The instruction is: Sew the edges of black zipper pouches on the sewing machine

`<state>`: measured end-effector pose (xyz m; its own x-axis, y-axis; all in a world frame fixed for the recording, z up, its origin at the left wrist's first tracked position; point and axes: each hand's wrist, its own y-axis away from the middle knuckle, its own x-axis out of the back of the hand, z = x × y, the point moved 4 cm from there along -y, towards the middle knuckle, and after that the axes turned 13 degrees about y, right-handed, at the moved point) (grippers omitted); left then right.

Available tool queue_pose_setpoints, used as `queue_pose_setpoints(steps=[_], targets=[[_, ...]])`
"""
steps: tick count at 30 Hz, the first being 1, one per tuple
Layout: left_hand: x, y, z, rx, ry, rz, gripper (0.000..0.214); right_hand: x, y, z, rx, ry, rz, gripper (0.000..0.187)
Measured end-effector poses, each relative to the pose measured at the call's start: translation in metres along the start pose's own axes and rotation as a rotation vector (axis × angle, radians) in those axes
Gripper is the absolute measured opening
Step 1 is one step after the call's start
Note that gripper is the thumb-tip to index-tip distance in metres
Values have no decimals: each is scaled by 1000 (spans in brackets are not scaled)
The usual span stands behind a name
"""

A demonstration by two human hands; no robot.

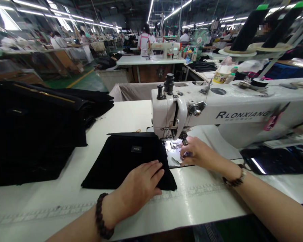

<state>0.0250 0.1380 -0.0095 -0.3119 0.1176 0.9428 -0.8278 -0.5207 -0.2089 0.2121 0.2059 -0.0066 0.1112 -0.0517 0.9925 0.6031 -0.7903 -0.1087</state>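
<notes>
Black flat piece (116, 168) laid on the pale surface (130, 112), left hand (136, 185) rested on it, right hand (200, 154) held by the machine.

The piece is set flat left of the lit metal plate (172, 153), its upper right corner brought up to the head of the white sewing machine (170, 112); a small label (136, 149) is seen near its upper edge. Left fingers are extended over the lower right part, pressed flat, nothing gripped. Right fingers are bent beside the plate, below the machine head; whether anything is grasped there cannot be told. Beaded bracelets are worn on both wrists. Farther left, black items (32, 134) are heaped. Pink-handled snips (271, 122) are seen against the machine's arm; a dark-screened device (270, 163) is placed at right.
</notes>
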Motion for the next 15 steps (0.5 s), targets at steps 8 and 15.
queue_pose_setpoints(steps=[8, 15], targets=[[15, 4, -11, 41, 299, 241, 26, -3, -8, -25, -128, 94, 103, 19], [9, 1, 1, 2, 129, 124, 18, -2, 64, -83, 118, -48, 110, 16]])
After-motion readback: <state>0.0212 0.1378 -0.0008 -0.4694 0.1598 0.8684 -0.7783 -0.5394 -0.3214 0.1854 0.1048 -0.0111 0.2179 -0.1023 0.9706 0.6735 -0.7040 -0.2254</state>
